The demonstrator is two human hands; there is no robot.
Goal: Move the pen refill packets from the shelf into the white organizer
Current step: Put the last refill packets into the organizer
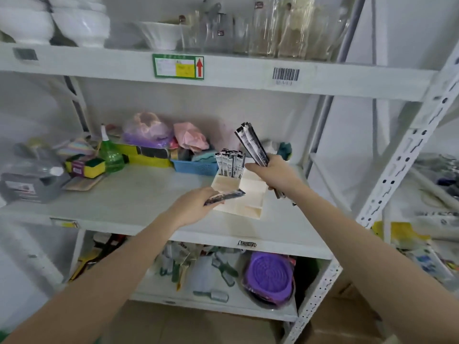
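The white organizer [248, 194] stands on the middle shelf [139, 194], with several black-and-white pen refill packets [229, 161] upright in its back left compartment. My right hand [273, 173] hovers over the organizer's right side, closed around a bundle of refill packets [252, 142] that points up and to the left. My left hand [196, 206] is at the organizer's front left corner and grips a single refill packet [227, 196], lying nearly level and pointing right over the front compartments.
Behind the organizer are a blue basket [193, 167], a green spray bottle [110, 155], sponges [85, 167] and bagged goods. Glassware and white bowls fill the upper shelf. A purple strainer [269, 276] lies on the lower shelf. A perforated upright [387, 180] stands at the right.
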